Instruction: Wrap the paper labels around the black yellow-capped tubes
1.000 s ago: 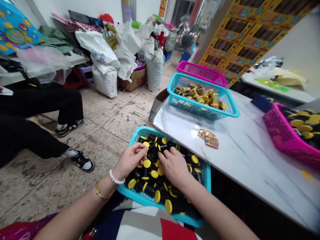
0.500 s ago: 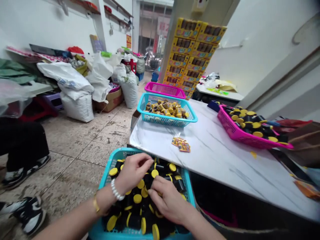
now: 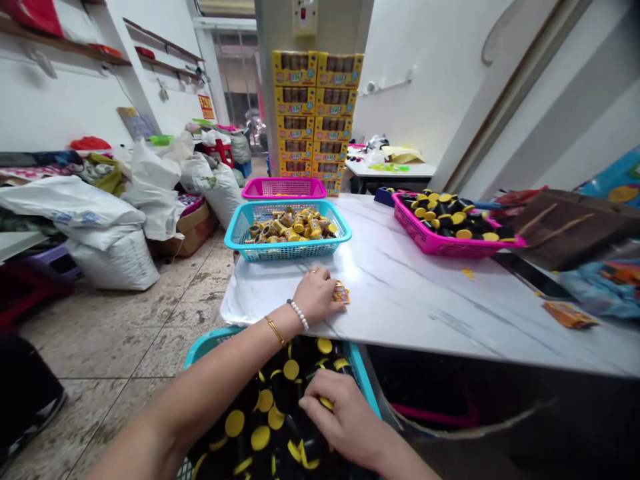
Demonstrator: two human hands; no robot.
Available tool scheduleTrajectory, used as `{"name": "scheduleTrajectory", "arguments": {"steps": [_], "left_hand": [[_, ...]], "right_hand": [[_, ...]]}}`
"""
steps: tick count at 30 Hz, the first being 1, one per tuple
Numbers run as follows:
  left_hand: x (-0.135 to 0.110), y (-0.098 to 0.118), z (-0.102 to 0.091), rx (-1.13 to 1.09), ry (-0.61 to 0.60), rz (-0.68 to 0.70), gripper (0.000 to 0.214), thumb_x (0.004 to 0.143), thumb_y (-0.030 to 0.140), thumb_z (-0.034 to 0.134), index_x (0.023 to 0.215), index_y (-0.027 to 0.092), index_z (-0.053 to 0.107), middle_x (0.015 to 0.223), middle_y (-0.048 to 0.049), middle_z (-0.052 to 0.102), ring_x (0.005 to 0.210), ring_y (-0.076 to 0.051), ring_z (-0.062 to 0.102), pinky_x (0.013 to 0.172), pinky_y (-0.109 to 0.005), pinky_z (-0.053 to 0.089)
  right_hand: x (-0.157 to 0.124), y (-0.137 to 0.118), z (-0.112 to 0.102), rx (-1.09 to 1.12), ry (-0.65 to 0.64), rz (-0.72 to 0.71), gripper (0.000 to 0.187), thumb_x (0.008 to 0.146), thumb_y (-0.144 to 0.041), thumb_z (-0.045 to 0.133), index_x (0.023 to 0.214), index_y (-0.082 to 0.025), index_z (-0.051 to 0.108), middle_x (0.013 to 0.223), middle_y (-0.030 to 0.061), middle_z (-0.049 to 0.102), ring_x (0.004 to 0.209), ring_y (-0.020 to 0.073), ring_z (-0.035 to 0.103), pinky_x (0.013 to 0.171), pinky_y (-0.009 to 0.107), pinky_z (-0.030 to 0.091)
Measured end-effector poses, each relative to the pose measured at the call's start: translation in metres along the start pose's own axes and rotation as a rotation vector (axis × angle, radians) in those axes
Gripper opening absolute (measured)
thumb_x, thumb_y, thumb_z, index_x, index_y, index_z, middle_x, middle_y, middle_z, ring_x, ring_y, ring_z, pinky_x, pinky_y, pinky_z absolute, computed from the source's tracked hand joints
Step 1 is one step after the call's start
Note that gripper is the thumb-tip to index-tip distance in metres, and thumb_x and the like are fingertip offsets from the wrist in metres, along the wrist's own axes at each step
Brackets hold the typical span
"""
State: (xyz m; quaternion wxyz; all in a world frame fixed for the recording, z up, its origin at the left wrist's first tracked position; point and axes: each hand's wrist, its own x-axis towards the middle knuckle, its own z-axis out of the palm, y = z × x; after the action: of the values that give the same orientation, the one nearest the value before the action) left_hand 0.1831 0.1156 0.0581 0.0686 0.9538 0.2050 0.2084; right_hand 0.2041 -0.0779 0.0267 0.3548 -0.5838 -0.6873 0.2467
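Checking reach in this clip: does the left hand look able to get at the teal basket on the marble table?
Probably yes. The left hand rests on the marble table just in front of the teal basket, and nothing visible stands between them, so a short forward reach looks enough.

Bright even indoor light, soft shadows, curved wide-angle edges

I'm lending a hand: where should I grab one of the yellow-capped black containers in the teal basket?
Come from above and pinch the black body just below the yellow cap: they lie tilted, caps mostly upward, and the flat cap offers little edge.
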Motion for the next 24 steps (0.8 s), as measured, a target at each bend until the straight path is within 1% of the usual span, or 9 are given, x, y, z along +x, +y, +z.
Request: {"name": "scheduleTrajectory", "arguments": {"steps": [3,6,8,11,14,16,18,20,24], "left_hand": [[-0.001,-0.006,0.000,-0.001,-0.038,0.019,0.041,0.072,0.051,0.075,0.092,0.016,0.073,0.092,-0.0103,0.059,0.088,-0.026,0.052,0.083,-0.039,0.044],[-0.013,-0.013,-0.003,0.018,-0.038,0.055,0.041,0.081,0.048,0.066,0.107,0.016,0.069,0.097,-0.0114,0.058,0.092,-0.027,0.052,0.085,-0.040,0.045],[-0.025,-0.017,-0.006,0.063,-0.012,0.080,0.040,0.086,0.042,0.061,0.116,0.015,0.065,0.101,-0.0130,0.057,0.094,-0.027,0.051,0.086,-0.041,0.045],[-0.040,-0.021,-0.006,0.162,0.053,0.097,0.037,0.089,0.032,0.058,0.121,0.014,0.059,0.110,-0.0152,0.054,0.101,-0.028,0.050,0.089,-0.042,0.046],[-0.046,-0.022,-0.001,0.215,0.112,0.101,0.040,0.090,0.030,0.057,0.127,0.014,0.053,0.116,-0.0160,0.052,0.103,-0.028,0.051,0.089,-0.042,0.048],[-0.047,-0.021,0.001,0.225,0.107,0.122,0.034,0.092,0.029,0.054,0.123,0.014,0.054,0.110,-0.0139,0.054,0.099,-0.026,0.053,0.086,-0.040,0.050],[-0.046,-0.019,0.002,0.243,0.068,0.170,0.023,0.096,0.025,0.047,0.111,0.014,0.060,0.100,-0.0113,0.057,0.094,-0.024,0.054,0.084,-0.037,0.051],[-0.047,-0.016,0.000,0.263,0.036,0.215,0.022,0.097,0.020,0.042,0.102,0.012,0.062,0.095,-0.0111,0.059,0.093,-0.024,0.055,0.084,-0.036,0.051],[-0.051,-0.011,-0.004,0.267,0.051,0.222,0.022,0.095,0.013,0.042,0.102,0.008,0.062,0.095,-0.0131,0.060,0.091,-0.025,0.054,0.083,-0.037,0.050]], "right_hand": [[-0.005,0.003,0.005,0.022,0.021,0.005,0.016,0.088,-0.017,0.055,0.073,-0.018,0.060,0.072,0.0011,0.061,0.070,0.0133,0.056,0.065,0.024,0.040],[-0.006,0.002,0.008,0.055,0.054,-0.004,0.016,0.088,-0.017,0.055,0.073,-0.018,0.060,0.072,0.0012,0.061,0.070,0.0133,0.057,0.065,0.024,0.040],[-0.005,0.002,0.007,0.077,0.075,-0.005,0.016,0.088,-0.017,0.055,0.073,-0.018,0.060,0.072,0.0008,0.061,0.070,0.0131,0.057,0.064,0.023,0.040],[-0.002,0.005,0.005,0.103,0.087,-0.002,0.017,0.088,-0.018,0.056,0.072,-0.019,0.060,0.070,0.0004,0.061,0.069,0.0129,0.057,0.064,0.023,0.040],[0.001,0.008,0.005,0.131,0.088,0.000,0.016,0.089,-0.018,0.056,0.074,-0.019,0.061,0.072,0.0006,0.062,0.070,0.0129,0.057,0.066,0.023,0.041],[0.002,0.007,0.006,0.147,0.084,0.005,0.015,0.089,-0.019,0.055,0.076,-0.019,0.062,0.074,0.0011,0.063,0.071,0.0130,0.058,0.067,0.023,0.041],[0.002,0.006,0.006,0.153,0.079,0.009,0.016,0.090,-0.020,0.055,0.076,-0.018,0.062,0.074,0.0014,0.063,0.071,0.0131,0.058,0.067,0.024,0.041],[0.001,0.005,0.005,0.150,0.078,0.016,0.018,0.091,-0.021,0.054,0.074,-0.018,0.061,0.072,0.0012,0.062,0.069,0.0128,0.057,0.066,0.024,0.041],[0.000,0.004,0.002,0.131,0.069,0.027,0.021,0.091,-0.021,0.053,0.072,-0.018,0.059,0.071,0.0010,0.061,0.068,0.0127,0.056,0.065,0.024,0.040]]}}
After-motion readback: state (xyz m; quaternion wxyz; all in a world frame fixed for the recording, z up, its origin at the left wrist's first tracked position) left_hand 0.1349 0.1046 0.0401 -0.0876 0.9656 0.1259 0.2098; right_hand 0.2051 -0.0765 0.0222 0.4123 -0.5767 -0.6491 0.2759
